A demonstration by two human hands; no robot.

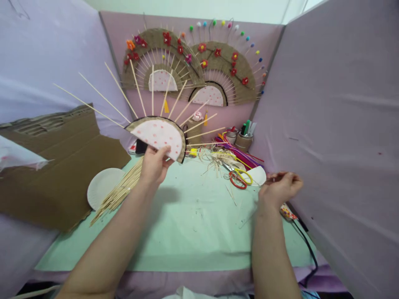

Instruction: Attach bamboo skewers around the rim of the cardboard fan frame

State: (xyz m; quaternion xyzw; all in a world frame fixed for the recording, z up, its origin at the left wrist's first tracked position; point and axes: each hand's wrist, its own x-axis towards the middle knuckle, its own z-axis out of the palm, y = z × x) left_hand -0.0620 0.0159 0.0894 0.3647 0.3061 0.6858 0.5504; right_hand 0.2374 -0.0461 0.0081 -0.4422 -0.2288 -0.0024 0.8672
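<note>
My left hand (155, 164) grips the lower edge of a half-round handmade fan (157, 133), thumb in front. Its white face carries pink spots, a dark trim follows the curve, and bare thin sticks spread out from it. The fan is held up above the table, slightly tilted. At the right, near the side wall, my right hand (280, 187) is raised with its fingers curled together; whether anything is in them is hidden. Just below it lies a flower-patterned tool with a black cord (288, 212), partly covered by my wrist.
Two decorated fans (166, 38) hang on the back wall. Left are a bundle of sticks (123, 187), a white paper plate (101, 187) and brown cardboard (59, 174). Scissors (238, 180), a white paper piece (257, 175), twine scraps and pen cups (244, 142) lie right of centre.
</note>
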